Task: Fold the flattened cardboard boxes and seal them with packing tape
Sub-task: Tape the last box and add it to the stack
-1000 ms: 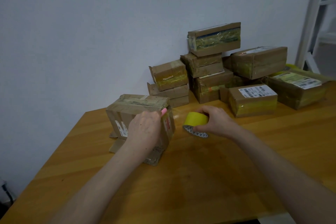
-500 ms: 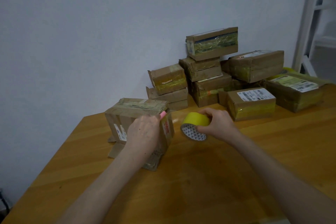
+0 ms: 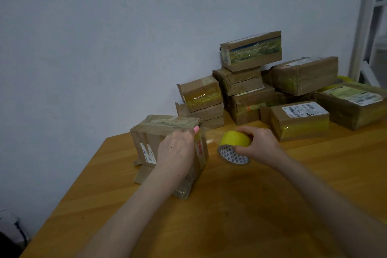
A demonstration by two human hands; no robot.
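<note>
A worn cardboard box (image 3: pixel 150 138) stands upright on the left part of the wooden table (image 3: pixel 240 205), with loose flaps at its base. My left hand (image 3: pixel 177 151) lies against its near face, fingertips up at the top edge, one pink nail showing. Just right of the box, my right hand (image 3: pixel 258 145) grips a yellow roll of packing tape (image 3: pixel 235 139), tilted so its triangle-patterned core faces me. A faint glossy strip seems to run from the roll to the box's upper corner.
Several taped cardboard boxes (image 3: pixel 251 90) are piled against the grey wall at the back right, one with a white shipping label (image 3: pixel 303 110) nearest my right hand. A white frame (image 3: pixel 362 23) stands at the far right. The table's left edge is close to the box.
My right hand has tipped the tape roll a little, so more of its core shows. My left hand has stayed on the box.
</note>
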